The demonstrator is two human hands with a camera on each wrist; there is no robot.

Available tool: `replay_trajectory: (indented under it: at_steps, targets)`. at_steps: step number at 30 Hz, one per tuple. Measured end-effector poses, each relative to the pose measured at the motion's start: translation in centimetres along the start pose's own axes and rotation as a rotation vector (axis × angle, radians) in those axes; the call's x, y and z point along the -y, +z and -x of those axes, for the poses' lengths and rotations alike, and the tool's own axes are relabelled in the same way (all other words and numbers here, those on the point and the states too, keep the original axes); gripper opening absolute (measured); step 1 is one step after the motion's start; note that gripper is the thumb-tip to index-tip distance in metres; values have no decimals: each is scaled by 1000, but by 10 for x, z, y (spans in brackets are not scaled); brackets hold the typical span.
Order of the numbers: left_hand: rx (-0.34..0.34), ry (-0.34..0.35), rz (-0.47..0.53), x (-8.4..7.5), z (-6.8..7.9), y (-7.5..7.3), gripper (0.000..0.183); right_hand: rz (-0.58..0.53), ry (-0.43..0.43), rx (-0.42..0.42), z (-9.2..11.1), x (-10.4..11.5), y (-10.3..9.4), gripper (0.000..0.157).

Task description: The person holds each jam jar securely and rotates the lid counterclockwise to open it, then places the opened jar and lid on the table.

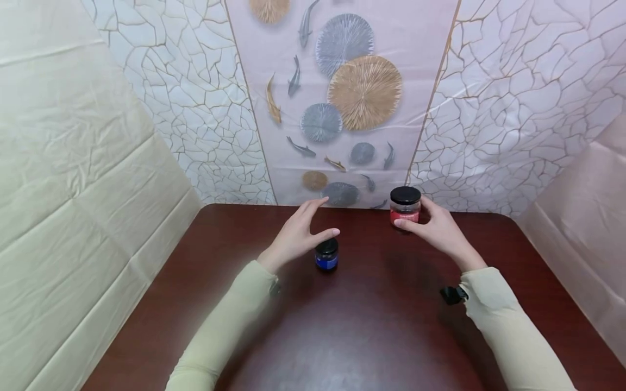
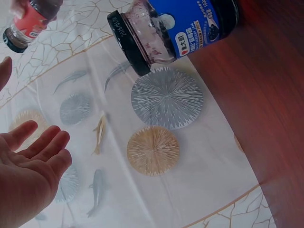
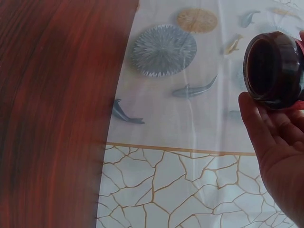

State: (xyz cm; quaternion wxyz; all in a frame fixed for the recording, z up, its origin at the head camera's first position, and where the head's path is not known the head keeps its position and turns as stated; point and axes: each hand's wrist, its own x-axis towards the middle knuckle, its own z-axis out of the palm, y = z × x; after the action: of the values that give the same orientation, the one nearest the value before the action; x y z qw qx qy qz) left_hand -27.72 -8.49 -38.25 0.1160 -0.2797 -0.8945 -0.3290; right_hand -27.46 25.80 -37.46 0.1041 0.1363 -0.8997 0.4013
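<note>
On red-brown tabletop (image 1: 362,315): blue-labelled glass jar (image 1: 326,262), could topple if spread left hand (image 1: 295,234) dips; right hand (image 1: 441,231) grips red-labelled glass jar (image 1: 404,207).

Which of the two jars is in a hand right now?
The red-labelled jar: the right hand grips it, while the blue-labelled jar stands ungripped on the table near the left hand.

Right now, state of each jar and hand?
Blue-label jar: lidded, upright on the table.
Red-label jar: lidded, held up off the table.
Left hand: holding nothing, fingers and thumb apart.
Right hand: gripping the red-label jar.
</note>
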Motion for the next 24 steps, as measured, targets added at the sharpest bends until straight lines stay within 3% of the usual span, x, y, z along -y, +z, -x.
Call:
replay_trajectory:
  at_steps: [13,24]
  targets:
    - [-1,1,-3,0,1,1,81,31,-81,-37,3,13,0,48]
    - [7,11,-9,0,4,3,80,8,-94,11,9,25,0,43]
